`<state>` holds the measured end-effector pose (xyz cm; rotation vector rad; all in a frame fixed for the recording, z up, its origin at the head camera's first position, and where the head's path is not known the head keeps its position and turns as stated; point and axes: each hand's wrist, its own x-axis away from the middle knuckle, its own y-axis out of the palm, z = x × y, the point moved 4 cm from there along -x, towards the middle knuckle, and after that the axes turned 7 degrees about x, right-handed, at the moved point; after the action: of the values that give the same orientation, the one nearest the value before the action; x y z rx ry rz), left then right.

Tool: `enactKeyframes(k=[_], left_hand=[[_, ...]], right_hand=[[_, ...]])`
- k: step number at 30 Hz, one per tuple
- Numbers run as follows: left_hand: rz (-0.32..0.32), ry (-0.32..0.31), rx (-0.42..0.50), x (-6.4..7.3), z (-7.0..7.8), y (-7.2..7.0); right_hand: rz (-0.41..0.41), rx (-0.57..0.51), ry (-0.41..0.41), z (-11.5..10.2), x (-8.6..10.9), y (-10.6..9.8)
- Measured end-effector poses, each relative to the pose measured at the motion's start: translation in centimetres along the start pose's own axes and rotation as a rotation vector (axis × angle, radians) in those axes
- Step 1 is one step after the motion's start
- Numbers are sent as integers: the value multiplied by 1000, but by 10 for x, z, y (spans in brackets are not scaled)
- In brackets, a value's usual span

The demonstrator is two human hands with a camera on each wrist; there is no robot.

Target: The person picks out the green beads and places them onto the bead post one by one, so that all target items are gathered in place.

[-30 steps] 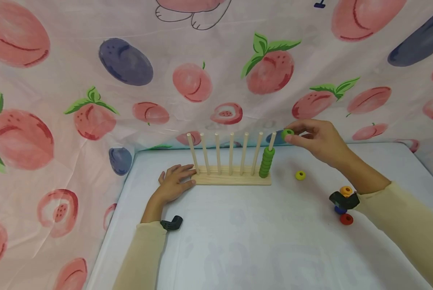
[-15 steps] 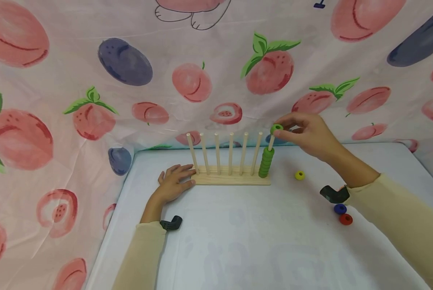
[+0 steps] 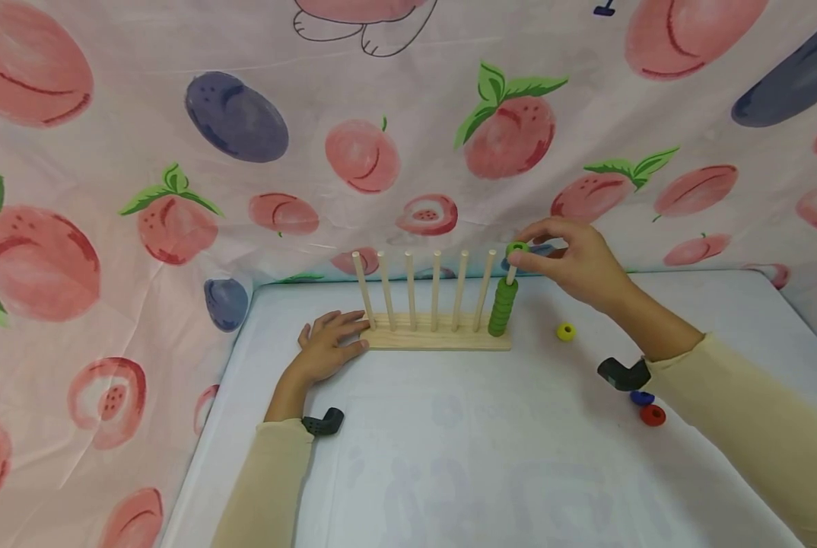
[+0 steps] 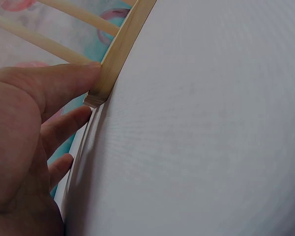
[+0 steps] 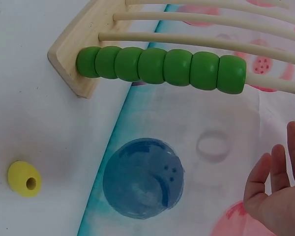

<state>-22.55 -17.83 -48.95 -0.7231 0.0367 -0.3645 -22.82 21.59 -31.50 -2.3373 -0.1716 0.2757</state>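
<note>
A wooden peg rack (image 3: 436, 341) with a row of upright pegs stands near the back of the table. My left hand (image 3: 329, 350) rests at its left end, fingers extended; in the left wrist view the thumb (image 4: 71, 83) touches the base (image 4: 113, 64). At the top of the rightmost peg, my right hand (image 3: 583, 259) pinches a green bead (image 3: 517, 248) between thumb and fingers. The peg passes into this bead. Lower on that peg sits a stack of several green beads (image 5: 164, 67), with bare peg between them and the held bead.
A yellow bead (image 3: 566, 332) lies right of the rack. Nearer me, a blue bead (image 3: 642, 398), partly hidden by the right wrist camera (image 3: 624, 374), lies beside a red bead (image 3: 653, 415). A fruit-patterned cloth (image 3: 360, 91) hangs behind the table.
My right hand has moved left with the green bead, bringing it onto the top of the rightmost peg. The orange bead seen earlier is now hidden behind the right arm. My left hand stays put.
</note>
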Motion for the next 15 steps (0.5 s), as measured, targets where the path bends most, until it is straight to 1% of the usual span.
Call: enactKeyframes(k=[7, 15], left_hand=[[2, 5, -2, 0, 0, 0], [2, 9, 6, 0, 1, -1]], right_hand=[[2, 49, -7, 6, 2, 5], [1, 77, -1, 8, 2, 7]])
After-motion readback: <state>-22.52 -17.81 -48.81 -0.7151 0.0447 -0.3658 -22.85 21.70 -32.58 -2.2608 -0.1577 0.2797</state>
